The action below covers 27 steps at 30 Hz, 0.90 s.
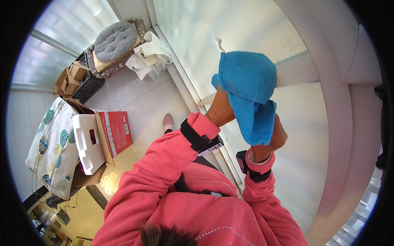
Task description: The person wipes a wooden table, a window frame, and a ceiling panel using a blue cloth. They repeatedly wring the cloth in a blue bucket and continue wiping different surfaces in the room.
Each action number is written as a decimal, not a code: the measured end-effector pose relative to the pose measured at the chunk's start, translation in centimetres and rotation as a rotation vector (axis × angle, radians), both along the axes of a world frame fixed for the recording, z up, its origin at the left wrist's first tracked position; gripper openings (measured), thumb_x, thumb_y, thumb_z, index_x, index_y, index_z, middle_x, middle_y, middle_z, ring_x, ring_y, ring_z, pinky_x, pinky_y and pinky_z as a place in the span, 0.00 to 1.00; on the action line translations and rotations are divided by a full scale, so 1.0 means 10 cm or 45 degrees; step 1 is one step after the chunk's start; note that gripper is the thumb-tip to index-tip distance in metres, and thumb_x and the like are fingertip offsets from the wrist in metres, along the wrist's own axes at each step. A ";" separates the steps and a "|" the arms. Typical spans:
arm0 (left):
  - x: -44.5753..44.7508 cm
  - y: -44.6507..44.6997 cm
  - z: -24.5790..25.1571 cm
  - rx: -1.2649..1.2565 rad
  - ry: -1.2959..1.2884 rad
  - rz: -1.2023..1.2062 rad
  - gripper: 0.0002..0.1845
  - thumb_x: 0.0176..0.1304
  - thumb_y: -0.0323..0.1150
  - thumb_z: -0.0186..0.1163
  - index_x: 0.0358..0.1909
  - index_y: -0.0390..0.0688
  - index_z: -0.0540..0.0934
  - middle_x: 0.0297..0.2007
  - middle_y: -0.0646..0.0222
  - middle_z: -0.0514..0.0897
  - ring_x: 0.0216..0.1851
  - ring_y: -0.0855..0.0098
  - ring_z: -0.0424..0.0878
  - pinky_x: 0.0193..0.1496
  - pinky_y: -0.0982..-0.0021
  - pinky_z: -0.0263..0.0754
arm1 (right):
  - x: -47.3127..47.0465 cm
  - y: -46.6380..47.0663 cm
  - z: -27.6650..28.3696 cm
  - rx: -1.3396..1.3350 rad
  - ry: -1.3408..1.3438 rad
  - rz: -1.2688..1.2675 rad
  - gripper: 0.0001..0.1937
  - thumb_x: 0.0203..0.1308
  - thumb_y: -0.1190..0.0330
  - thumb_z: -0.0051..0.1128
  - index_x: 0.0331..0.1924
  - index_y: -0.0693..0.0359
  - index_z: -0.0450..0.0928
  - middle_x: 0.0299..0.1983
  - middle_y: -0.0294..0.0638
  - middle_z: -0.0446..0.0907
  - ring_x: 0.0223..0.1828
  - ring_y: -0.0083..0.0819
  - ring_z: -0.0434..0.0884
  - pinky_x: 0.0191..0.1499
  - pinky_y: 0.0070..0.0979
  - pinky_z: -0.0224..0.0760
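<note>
A blue ribbed cloth [247, 77] is bunched in front of me at arm's length, close to a pale frosted glass door panel [295, 120]. My left hand [222, 106] reaches up beneath the cloth, which covers most of its fingers. A hanging flap of the same cloth falls between my wrists, and my right hand [277, 135] is at its right edge, the fingers curled and partly hidden behind it. At the cloth's upper left corner, a small white loop [220, 44] sticks up. Both wrists carry black straps with small devices over pink sleeves.
A light door frame [335, 92] curves along the right. To the left stand a cardboard box with a white foam piece [87, 144], a red carton [117, 132], and a pineapple-print cover [55, 147]. Farther back are a black crate [89, 89], a round grey cushion [115, 41] and white bags [150, 57].
</note>
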State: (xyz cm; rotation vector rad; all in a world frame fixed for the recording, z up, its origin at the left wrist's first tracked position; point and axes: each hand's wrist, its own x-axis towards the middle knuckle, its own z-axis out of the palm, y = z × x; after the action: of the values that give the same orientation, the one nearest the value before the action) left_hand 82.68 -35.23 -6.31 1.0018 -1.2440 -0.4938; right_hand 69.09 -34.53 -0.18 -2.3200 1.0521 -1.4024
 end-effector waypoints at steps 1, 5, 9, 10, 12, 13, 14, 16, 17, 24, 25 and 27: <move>0.02 0.00 -0.01 0.008 0.070 -0.017 0.15 0.60 0.28 0.62 0.49 0.40 0.79 0.42 0.60 0.84 0.44 0.64 0.81 0.49 0.69 0.74 | 0.04 0.00 0.01 0.000 -0.025 -0.024 0.12 0.48 0.75 0.66 0.38 0.70 0.80 0.23 0.42 0.79 0.22 0.27 0.79 0.26 0.18 0.67; 0.09 -0.04 -0.07 0.272 0.546 -0.207 0.15 0.56 0.28 0.61 0.46 0.43 0.80 0.43 0.62 0.83 0.42 0.62 0.80 0.45 0.70 0.73 | 0.18 -0.01 0.11 0.036 -0.212 -0.174 0.08 0.55 0.82 0.58 0.40 0.71 0.81 0.23 0.43 0.80 0.19 0.25 0.79 0.23 0.18 0.67; 0.27 -0.22 0.02 0.149 -0.188 -0.058 0.19 0.47 0.25 0.63 0.45 0.42 0.79 0.38 0.64 0.82 0.37 0.60 0.79 0.42 0.66 0.72 | 0.29 -0.07 0.27 -0.023 -0.326 -0.207 0.08 0.60 0.83 0.54 0.41 0.71 0.81 0.21 0.42 0.80 0.16 0.24 0.77 0.20 0.17 0.64; 0.27 -0.22 0.10 0.110 -0.310 -0.012 0.21 0.45 0.27 0.64 0.46 0.43 0.79 0.38 0.64 0.81 0.37 0.59 0.79 0.42 0.65 0.71 | 0.34 -0.10 0.30 -0.045 -0.290 -0.219 0.08 0.60 0.82 0.54 0.41 0.71 0.81 0.21 0.42 0.80 0.16 0.24 0.77 0.20 0.17 0.64; 0.30 -0.23 0.28 0.101 -0.299 -0.145 0.25 0.43 0.29 0.65 0.49 0.43 0.78 0.37 0.64 0.81 0.37 0.58 0.78 0.42 0.63 0.70 | 0.44 -0.14 0.35 -0.068 -0.248 -0.249 0.08 0.60 0.82 0.55 0.42 0.70 0.82 0.21 0.41 0.80 0.16 0.23 0.76 0.20 0.17 0.64; 0.31 -0.25 0.38 -0.001 -0.404 -0.090 0.26 0.43 0.31 0.66 0.50 0.43 0.78 0.39 0.63 0.81 0.38 0.59 0.78 0.44 0.64 0.70 | 0.50 -0.16 0.37 -0.084 -0.238 -0.298 0.08 0.60 0.81 0.56 0.42 0.70 0.82 0.20 0.41 0.80 0.16 0.23 0.76 0.20 0.17 0.64; 0.33 -0.27 0.47 -0.108 -0.513 -0.013 0.28 0.44 0.32 0.67 0.52 0.43 0.77 0.40 0.62 0.81 0.40 0.59 0.78 0.45 0.64 0.70 | 0.55 -0.17 0.39 -0.079 -0.231 -0.360 0.07 0.60 0.81 0.56 0.42 0.69 0.82 0.20 0.40 0.79 0.16 0.23 0.76 0.20 0.17 0.64; 0.44 -0.24 0.62 -0.026 -0.529 -0.144 0.29 0.44 0.35 0.68 0.53 0.42 0.76 0.42 0.60 0.81 0.42 0.60 0.78 0.48 0.64 0.70 | 0.62 -0.20 0.43 -0.088 -0.228 -0.434 0.07 0.59 0.80 0.59 0.41 0.68 0.82 0.20 0.40 0.80 0.16 0.22 0.77 0.19 0.17 0.63; 0.51 -0.23 0.68 0.233 -0.471 -0.430 0.29 0.43 0.35 0.68 0.52 0.42 0.77 0.42 0.60 0.81 0.41 0.59 0.78 0.48 0.64 0.70 | 0.64 -0.20 0.44 -0.102 -0.197 -0.440 0.07 0.59 0.80 0.59 0.41 0.68 0.82 0.20 0.40 0.80 0.16 0.22 0.77 0.19 0.17 0.63; 0.68 -0.62 0.54 -0.292 -0.353 -0.306 0.19 0.35 0.29 0.64 0.36 0.44 0.77 0.32 0.62 0.77 0.31 0.54 0.73 0.34 0.60 0.66 | 0.71 -0.26 0.42 -0.210 -0.142 -0.482 0.08 0.54 0.83 0.63 0.38 0.70 0.81 0.25 0.43 0.83 0.17 0.23 0.78 0.22 0.16 0.68; 0.68 -0.64 0.48 -0.267 -0.432 -0.351 0.19 0.35 0.28 0.64 0.36 0.44 0.76 0.32 0.63 0.77 0.31 0.53 0.72 0.34 0.60 0.66 | 0.71 -0.27 0.41 -0.224 -0.111 -0.509 0.08 0.54 0.83 0.64 0.38 0.70 0.81 0.25 0.43 0.83 0.17 0.24 0.79 0.22 0.16 0.68; 0.68 -0.62 0.39 -0.064 -0.445 -0.402 0.20 0.41 0.29 0.66 0.40 0.43 0.77 0.35 0.63 0.78 0.34 0.55 0.75 0.38 0.60 0.69 | 0.72 -0.27 0.40 -0.249 -0.122 -0.515 0.08 0.52 0.84 0.65 0.37 0.69 0.81 0.26 0.43 0.84 0.18 0.24 0.79 0.23 0.16 0.69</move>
State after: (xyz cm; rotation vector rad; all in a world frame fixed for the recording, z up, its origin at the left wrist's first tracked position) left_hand 89.47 -41.46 -2.39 0.8751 -1.7352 -0.5414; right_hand 76.27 -37.25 3.81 -2.2216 1.4747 -1.8158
